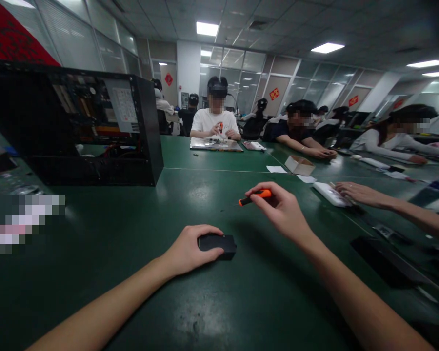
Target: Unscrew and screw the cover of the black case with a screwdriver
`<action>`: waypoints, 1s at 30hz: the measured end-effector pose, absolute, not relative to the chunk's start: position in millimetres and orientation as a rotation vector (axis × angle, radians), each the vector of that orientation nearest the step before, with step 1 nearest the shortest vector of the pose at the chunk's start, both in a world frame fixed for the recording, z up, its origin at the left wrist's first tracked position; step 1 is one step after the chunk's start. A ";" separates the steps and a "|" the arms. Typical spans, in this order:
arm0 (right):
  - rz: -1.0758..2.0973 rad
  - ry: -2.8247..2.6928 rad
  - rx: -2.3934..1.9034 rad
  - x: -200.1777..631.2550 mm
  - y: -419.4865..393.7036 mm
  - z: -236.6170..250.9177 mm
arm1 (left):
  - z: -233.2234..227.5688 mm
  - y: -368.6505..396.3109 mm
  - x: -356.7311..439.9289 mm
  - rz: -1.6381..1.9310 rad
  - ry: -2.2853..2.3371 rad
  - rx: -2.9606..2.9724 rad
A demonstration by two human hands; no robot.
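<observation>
My left hand [192,248] rests on the green table [139,302] and grips a small black rectangular box [219,247] between thumb and fingers. What kind of device the box is, I cannot tell. Up and to the right of it, my right hand [281,209] holds an orange and black screwdriver [255,196] by the handle. Its thin shaft points left, above the table and apart from the box. A small dark speck, perhaps a screw, shows close to the screwdriver's tip.
An open black computer case [146,131] stands at the left. Another person's hand [362,192] touches a white device [331,194] at the right. A small cardboard box [300,165] and paper slips lie farther back. Across the table a person [214,119] works on a flat panel [215,145].
</observation>
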State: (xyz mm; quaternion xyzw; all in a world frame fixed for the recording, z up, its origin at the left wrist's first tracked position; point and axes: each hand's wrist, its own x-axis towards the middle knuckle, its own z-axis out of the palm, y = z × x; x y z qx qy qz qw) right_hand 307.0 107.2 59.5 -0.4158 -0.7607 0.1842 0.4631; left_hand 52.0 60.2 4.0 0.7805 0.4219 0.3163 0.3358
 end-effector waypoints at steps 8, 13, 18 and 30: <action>0.434 -2.577 -0.859 268.3 89.9 149.4 | 4.8 63.0 53.6 0.804 1.139 2.018; 0.384 -2.605 -0.800 260.9 97.1 149.4 | 5.9 65.3 52.5 0.795 1.093 2.052; 0.393 -2.627 -0.784 266.4 99.3 143.2 | 9.1 65.4 52.6 0.767 1.114 2.083; 0.430 -2.615 -0.762 268.8 101.0 146.7 | 6.0 66.6 50.9 0.762 1.108 2.090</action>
